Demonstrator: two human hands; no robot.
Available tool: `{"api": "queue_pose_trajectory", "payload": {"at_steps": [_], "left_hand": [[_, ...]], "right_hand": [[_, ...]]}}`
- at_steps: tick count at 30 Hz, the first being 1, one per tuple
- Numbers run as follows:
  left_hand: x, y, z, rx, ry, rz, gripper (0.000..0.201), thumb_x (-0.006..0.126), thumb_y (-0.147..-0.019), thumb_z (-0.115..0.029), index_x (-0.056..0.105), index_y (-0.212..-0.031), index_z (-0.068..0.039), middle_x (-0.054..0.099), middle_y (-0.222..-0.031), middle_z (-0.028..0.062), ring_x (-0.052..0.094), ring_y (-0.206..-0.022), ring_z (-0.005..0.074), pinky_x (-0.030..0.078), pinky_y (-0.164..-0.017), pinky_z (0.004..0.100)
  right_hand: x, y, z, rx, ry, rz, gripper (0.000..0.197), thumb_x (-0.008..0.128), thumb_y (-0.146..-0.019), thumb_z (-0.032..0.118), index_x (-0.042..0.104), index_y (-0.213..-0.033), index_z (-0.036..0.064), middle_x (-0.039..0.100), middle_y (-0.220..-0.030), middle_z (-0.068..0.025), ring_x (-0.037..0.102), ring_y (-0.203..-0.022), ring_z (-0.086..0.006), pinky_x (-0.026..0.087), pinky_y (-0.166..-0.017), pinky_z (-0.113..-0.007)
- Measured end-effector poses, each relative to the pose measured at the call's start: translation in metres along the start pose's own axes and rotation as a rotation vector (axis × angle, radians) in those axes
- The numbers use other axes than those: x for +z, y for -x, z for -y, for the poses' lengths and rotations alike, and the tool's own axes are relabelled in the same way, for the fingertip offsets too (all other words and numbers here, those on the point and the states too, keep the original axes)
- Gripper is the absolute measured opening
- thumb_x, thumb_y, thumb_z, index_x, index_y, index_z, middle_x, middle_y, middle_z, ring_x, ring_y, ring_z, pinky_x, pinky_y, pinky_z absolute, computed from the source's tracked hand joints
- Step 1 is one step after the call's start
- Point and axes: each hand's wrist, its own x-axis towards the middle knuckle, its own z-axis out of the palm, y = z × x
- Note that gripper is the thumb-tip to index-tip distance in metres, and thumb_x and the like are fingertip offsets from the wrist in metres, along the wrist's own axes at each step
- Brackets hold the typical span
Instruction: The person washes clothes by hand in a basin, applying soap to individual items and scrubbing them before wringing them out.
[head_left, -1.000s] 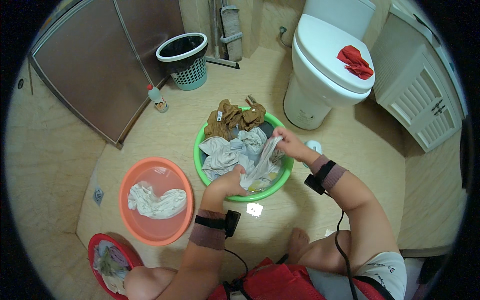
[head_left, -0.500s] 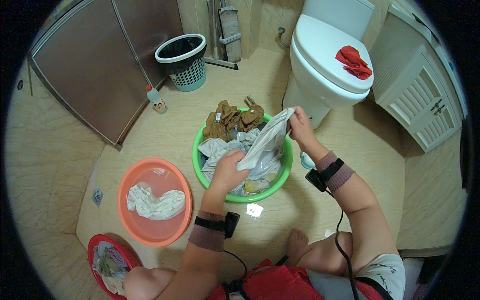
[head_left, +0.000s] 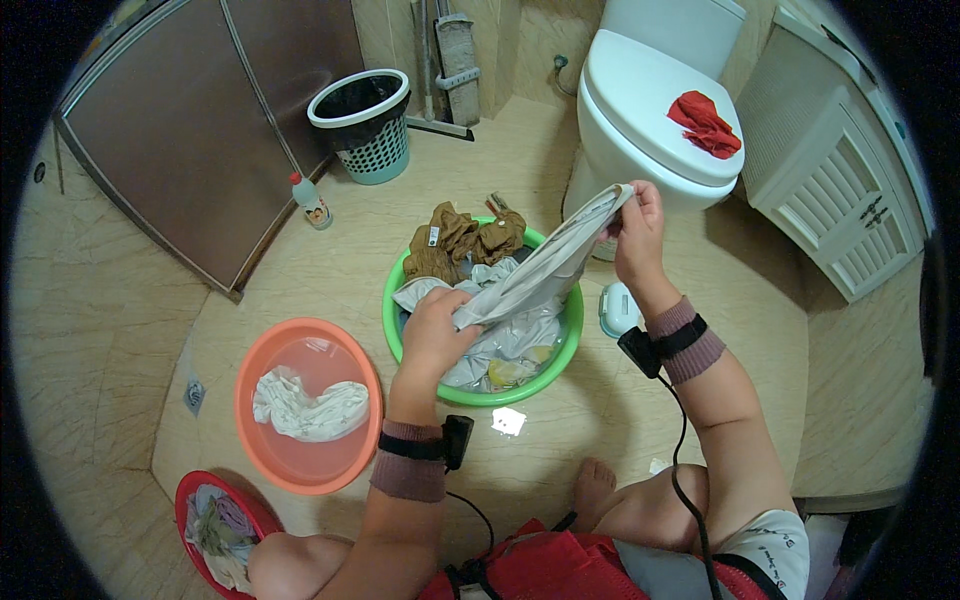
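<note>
A wet, pale grey-white garment [head_left: 540,262] is stretched on a slant between my hands above the green basin [head_left: 553,378]. My left hand [head_left: 438,335] grips its lower end over the basin's left part. Higher and to the right, my right hand [head_left: 637,228] is closed on the upper end, beyond the basin's rim. Beneath the cloth, more pale laundry [head_left: 515,335] lies in water, with a yellow patch near the front. Brown clothing [head_left: 455,240] is heaped at the basin's far side. The garment's exact kind cannot be made out.
An orange basin [head_left: 262,440] holding a twisted white cloth [head_left: 312,405] stands at left; a red basin [head_left: 262,512] of clothes is nearer me. A white-and-blue object [head_left: 618,310] sits right of the green basin. Beyond are a bottle [head_left: 311,203], bin [head_left: 372,158], and toilet [head_left: 640,110] with red cloth [head_left: 706,125].
My right hand has risen and moved right with its end of the garment, drawing it longer. My left hand has shifted slightly left and up, still gripping. The white-and-blue object is now more exposed.
</note>
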Motion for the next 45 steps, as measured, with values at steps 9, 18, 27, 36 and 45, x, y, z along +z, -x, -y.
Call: {"api": "queue_pose_trajectory", "payload": {"at_steps": [9,18,27,36,45], "left_hand": [[-0.009,-0.008,0.015,0.242,0.213,-0.456,0.021,0.059,-0.079,-0.001,0.066,-0.099,-0.003,0.065,-0.101,0.0119,0.061,-0.093,0.0253,0.047,-0.084,0.0346],[-0.013,-0.002,0.019,-0.041,0.226,-0.049,0.019,0.070,-0.071,-0.002,0.064,-0.089,-0.004,0.055,-0.072,0.0003,0.048,-0.061,0.0065,0.041,-0.059,0.0222],[0.009,0.004,0.036,0.046,0.160,0.024,0.024,0.065,-0.077,-0.004,0.068,-0.101,-0.004,0.063,-0.087,0.0075,0.058,-0.076,0.0150,0.046,-0.069,0.0266],[-0.004,-0.008,0.027,-0.161,0.947,-0.282,0.025,0.051,-0.090,-0.005,0.063,-0.111,0.001,0.065,-0.094,0.0045,0.057,-0.083,0.0117,0.045,-0.077,0.0253],[-0.025,0.001,0.052,-0.233,0.637,-0.372,0.016,0.060,-0.084,-0.008,0.070,-0.090,0.003,0.067,-0.084,0.0047,0.058,-0.080,0.0110,0.045,-0.072,0.0252]], "right_hand": [[0.004,0.000,-0.009,0.087,0.016,-0.046,0.014,0.049,-0.096,0.019,0.054,-0.098,0.0067,0.058,-0.077,0.0024,0.052,-0.063,-0.0053,0.042,-0.054,-0.020],[-0.014,-0.006,-0.011,0.118,0.069,-0.189,0.017,0.046,-0.096,0.015,0.060,-0.093,0.0061,0.058,-0.075,0.0034,0.051,-0.062,-0.0050,0.041,-0.054,-0.020],[-0.017,-0.005,-0.023,0.101,0.119,-0.189,0.015,0.048,-0.095,0.023,0.059,-0.091,0.0125,0.055,-0.068,0.0066,0.048,-0.053,-0.0028,0.034,-0.042,-0.019],[-0.026,0.001,-0.031,0.363,0.324,-0.011,0.015,0.054,-0.091,0.017,0.062,-0.087,0.0064,0.055,-0.071,0.0044,0.046,-0.059,-0.0057,0.035,-0.049,-0.023],[-0.020,-0.003,-0.027,0.244,0.272,-0.122,0.012,0.056,-0.091,0.015,0.062,-0.088,0.0045,0.056,-0.074,0.0041,0.047,-0.065,-0.0054,0.039,-0.056,-0.022]]}}
